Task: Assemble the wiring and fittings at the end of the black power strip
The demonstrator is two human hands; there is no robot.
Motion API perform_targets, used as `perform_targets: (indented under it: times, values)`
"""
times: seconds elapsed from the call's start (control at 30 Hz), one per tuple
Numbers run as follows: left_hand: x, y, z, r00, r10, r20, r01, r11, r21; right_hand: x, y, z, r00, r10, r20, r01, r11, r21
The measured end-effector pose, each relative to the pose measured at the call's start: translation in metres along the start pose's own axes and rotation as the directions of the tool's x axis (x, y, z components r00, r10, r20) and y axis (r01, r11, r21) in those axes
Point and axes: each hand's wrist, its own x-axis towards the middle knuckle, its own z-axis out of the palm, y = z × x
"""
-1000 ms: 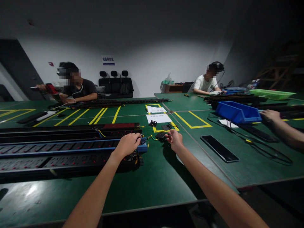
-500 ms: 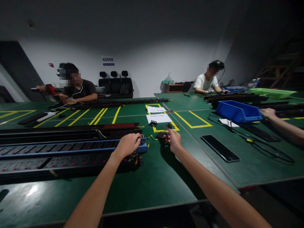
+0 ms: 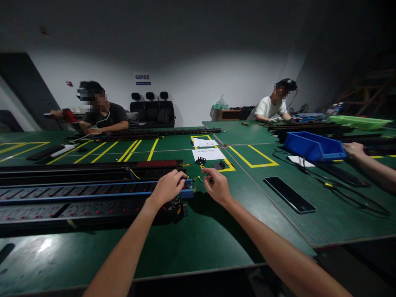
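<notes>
My left hand [image 3: 168,187] rests on the right end of a blue-edged power strip [image 3: 93,194], its fingers curled over the end. My right hand [image 3: 215,185] is raised over the green table just right of that end, fingers bent and thumb hidden or partly hidden; whether it holds something small I cannot make out. A yellow-green wire [image 3: 198,179] sticks out between the two hands. Small black brackets [image 3: 201,161] lie beyond my right hand, by a printed sheet [image 3: 208,154]. Another black strip [image 3: 93,208] lies nearer me.
To the right are a phone [image 3: 289,194], a blue bin [image 3: 314,146], black cables [image 3: 349,196] and another person's hand [image 3: 355,149]. Two people work across the green table [image 3: 173,251]. A green tray [image 3: 360,122] stands far right.
My right hand has moved left, closer to the strip's end. The flat black piece by its fingers no longer shows. My left hand stays on the strip.
</notes>
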Motion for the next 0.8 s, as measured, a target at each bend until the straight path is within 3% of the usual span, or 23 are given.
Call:
perform_targets:
  times: [0.13, 0.3, 0.5, 0.7, 0.8]
  values:
    - [0.005, 0.004, -0.001, 0.994, -0.029, -0.104, 0.003, 0.969, -0.245, -0.006, -0.012, -0.003, 0.987, -0.075, 0.141, 0.08, 0.996, -0.033]
    - [0.008, 0.009, -0.001, 0.99, -0.031, -0.14, -0.034, 0.899, -0.437, -0.009, -0.021, -0.003, 0.947, -0.176, 0.27, 0.176, 0.984, 0.023]
    - [0.008, 0.011, -0.001, 0.99, -0.078, -0.118, 0.004, 0.848, -0.53, -0.009, -0.028, -0.004, 0.929, -0.165, 0.331, 0.168, 0.986, 0.02]
    - [0.008, 0.012, -0.001, 0.996, -0.057, -0.069, 0.003, 0.796, -0.606, -0.012, -0.034, -0.006, 0.92, -0.249, 0.302, 0.225, 0.968, 0.112]
    - [0.008, 0.012, -0.001, 0.996, -0.076, -0.048, 0.03, 0.778, -0.628, -0.015, -0.033, -0.004, 0.921, -0.221, 0.321, 0.198, 0.975, 0.102]
